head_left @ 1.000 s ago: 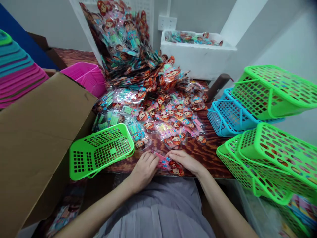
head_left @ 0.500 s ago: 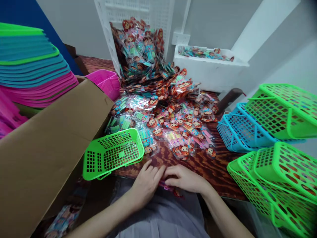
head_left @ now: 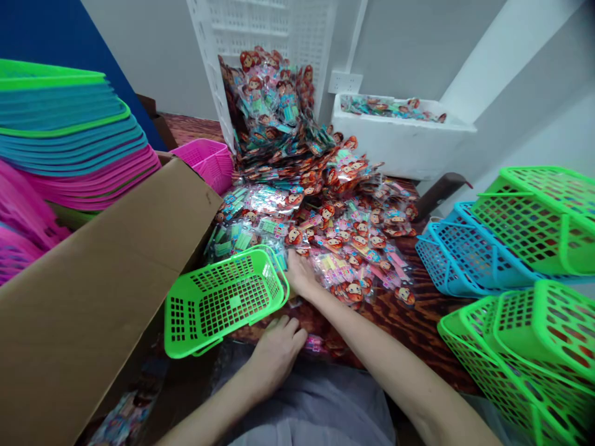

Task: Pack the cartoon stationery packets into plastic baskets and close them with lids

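Note:
My left hand (head_left: 277, 348) rests at the table's near edge with its fingers curled down. Just right of its fingertips lies a small pink packet (head_left: 317, 344); I cannot make out whether the hand holds part of it. Farther forward, my right hand (head_left: 301, 272) reaches to the front of the heap of clear bags with red-haired cartoon figures (head_left: 332, 238). Its fingertips are lost among the bags, beside the right end of a green plastic basket (head_left: 235, 301). That basket's inside shows only its grid floor.
Left stand an open cardboard box (head_left: 106, 266) and stacked blue and pink baskets (head_left: 79, 136). A white crate (head_left: 214, 68) spills bags at the back, near a white foam box (head_left: 404, 136). Right are a blue basket (head_left: 458, 248) and green baskets (head_left: 493, 347) holding things.
My right hand has left the pink packet and moved forward and left to the bags beside the green basket. My left hand stays near the edge. The view has shifted slightly.

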### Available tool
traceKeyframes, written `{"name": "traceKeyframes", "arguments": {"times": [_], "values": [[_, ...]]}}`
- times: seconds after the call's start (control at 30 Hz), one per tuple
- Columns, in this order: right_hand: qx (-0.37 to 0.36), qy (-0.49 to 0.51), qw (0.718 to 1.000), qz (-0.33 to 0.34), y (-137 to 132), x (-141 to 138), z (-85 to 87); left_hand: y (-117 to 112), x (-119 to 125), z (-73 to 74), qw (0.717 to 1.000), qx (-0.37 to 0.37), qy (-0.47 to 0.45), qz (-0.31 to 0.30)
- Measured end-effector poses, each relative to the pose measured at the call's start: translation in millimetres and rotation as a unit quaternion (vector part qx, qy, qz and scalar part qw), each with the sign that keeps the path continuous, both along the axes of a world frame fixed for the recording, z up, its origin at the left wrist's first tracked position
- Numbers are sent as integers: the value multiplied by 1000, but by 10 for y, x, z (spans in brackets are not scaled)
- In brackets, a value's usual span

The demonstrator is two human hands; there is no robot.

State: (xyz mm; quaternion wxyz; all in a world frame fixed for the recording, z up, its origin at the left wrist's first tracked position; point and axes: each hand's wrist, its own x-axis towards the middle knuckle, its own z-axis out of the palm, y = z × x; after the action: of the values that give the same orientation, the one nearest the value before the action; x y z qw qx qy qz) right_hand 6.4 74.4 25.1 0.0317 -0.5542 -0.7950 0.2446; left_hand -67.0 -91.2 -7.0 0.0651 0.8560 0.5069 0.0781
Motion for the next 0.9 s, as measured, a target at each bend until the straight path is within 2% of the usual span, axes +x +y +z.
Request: {"name": "traceKeyframes", "arguments": {"times": [0.07,0.13,0.23,0.3,0.43,0.5,0.63,0.7,0.8,0.9], "values": [[-24,3,999,32,-37,260,27,19,-47,70,1000,-27,-5,-4],[-18,5,998,63,-153,575,85,41,-94,121,999,-45,-4,-12],[86,-5,991,98,-433,964,186,86,-155,155,998,-57,0,-40],[122,-18,985,118,-626,1115,207,117,-188,158,997,-55,-5,-58],[53,-1,991,125,-878,1254,105,117,-229,141,994,-31,-62,-81],[46,22,991,122,-950,1302,61,74,-233,124,992,-15,-96,-77],[71,5,990,123,-1079,1388,117,-15,-199,89,988,39,-146,-7],[94,-22,987,128,-1130,1420,167,-22,-166,84,986,33,-161,14],[131,-52,979,146,-1173,1461,184,7,-104,104,983,-12,-183,8],[170,-65,970,160,-1190,1513,145,45,-63,149,977,5,-214,0]]}}
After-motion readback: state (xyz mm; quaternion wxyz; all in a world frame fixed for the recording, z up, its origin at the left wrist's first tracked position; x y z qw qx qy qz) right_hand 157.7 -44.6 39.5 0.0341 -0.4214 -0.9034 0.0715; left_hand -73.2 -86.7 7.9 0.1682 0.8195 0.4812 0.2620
